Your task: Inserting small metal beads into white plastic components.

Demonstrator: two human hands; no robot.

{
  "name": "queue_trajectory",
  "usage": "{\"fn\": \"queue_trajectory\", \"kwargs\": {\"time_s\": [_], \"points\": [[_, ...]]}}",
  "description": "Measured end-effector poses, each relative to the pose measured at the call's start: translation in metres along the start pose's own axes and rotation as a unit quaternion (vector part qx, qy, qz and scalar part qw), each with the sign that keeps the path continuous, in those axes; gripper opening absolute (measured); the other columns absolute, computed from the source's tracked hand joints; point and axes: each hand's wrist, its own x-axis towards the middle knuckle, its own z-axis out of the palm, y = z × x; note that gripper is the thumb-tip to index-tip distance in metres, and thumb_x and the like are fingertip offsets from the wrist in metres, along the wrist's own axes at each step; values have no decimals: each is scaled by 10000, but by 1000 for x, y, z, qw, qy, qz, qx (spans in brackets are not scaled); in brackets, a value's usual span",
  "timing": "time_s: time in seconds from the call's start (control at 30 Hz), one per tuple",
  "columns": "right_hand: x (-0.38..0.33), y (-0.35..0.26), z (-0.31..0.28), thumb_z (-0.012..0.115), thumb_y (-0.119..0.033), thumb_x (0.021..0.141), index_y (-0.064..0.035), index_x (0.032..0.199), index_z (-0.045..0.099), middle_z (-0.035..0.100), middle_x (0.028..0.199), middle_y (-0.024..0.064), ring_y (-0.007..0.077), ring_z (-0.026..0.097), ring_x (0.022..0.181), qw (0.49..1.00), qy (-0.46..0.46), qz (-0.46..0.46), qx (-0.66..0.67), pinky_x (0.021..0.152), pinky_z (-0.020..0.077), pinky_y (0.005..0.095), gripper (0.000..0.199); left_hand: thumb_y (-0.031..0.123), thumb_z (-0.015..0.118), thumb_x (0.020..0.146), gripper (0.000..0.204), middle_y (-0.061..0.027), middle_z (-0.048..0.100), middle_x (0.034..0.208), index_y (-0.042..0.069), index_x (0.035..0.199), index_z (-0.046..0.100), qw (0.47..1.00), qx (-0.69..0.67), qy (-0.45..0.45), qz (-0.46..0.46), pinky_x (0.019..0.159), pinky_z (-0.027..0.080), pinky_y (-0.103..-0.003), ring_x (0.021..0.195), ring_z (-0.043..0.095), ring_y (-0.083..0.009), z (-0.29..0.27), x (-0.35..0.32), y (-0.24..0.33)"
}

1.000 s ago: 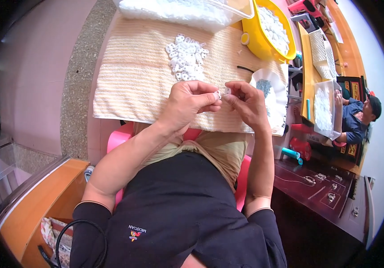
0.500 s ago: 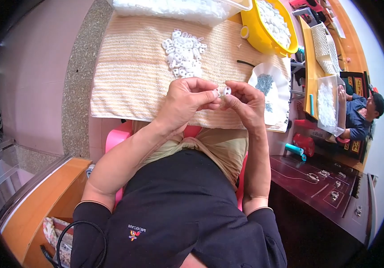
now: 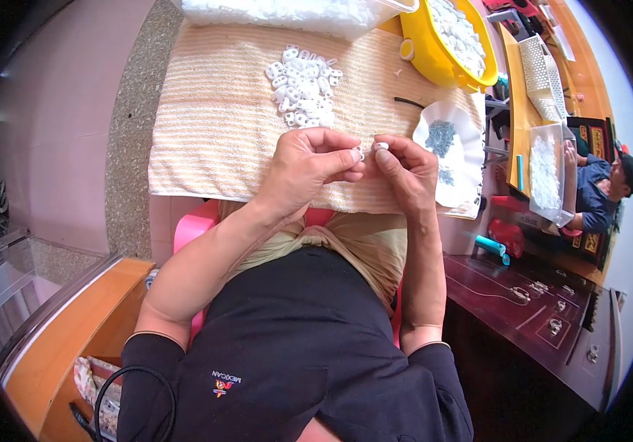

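Heap of white two-holed plastic pieces [image 3: 303,87]: lay loose on a striped towel [image 3: 213,110]; individual pieces overlapped, count not possible.

Left hand [image 3: 305,158]: nearer the wearer than the heap, just beside its near edge. Thumb and forefinger pinched a small pale piece [image 3: 361,153], mostly covered by the fingertips, its shape hard to make out.

Right hand [image 3: 410,171]: to the near right of the heap. Thumb and forefinger pinched a white plastic piece [image 3: 381,146], partly hidden by the thumb; the other fingers were curled, their tips not clearly seen. The two held pieces were close together, apart.

Clear plastic tub [image 3: 380,20]: beyond the heap, filled with white pieces, cut off by the upper edge.

Yellow basin [image 3: 425,62]: far right of the heap, also filled with white pieces, its top cut off.

White wavy-rimmed dish [image 3: 466,140]: near right of the heap, holding tiny grey bits too small to identify.
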Motion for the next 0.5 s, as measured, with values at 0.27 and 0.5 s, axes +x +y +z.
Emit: {"fn": "queue_trajectory", "kwargs": {"time_s": [0.27,0.5], "points": [[-1,4,-1,634,-39,892,42,1149,593,668,826,80,142,652,743,1000,-17,-3,12,685,529,240,273,5,639,853,134,-110,668,866,-36,981,632,1000,14,2,4,719,583,-285,767,672,-161,0,0,-1],[-3,10,1,631,11,874,46,1173,576,655,891,89,157,655,763,998,-35,-1,58,697,552,264,306,11,641,853,134,-114,672,860,-38,977,631,1000,22,0,10,717,575,-277,761,671,-160,-1,0,-1]]}}
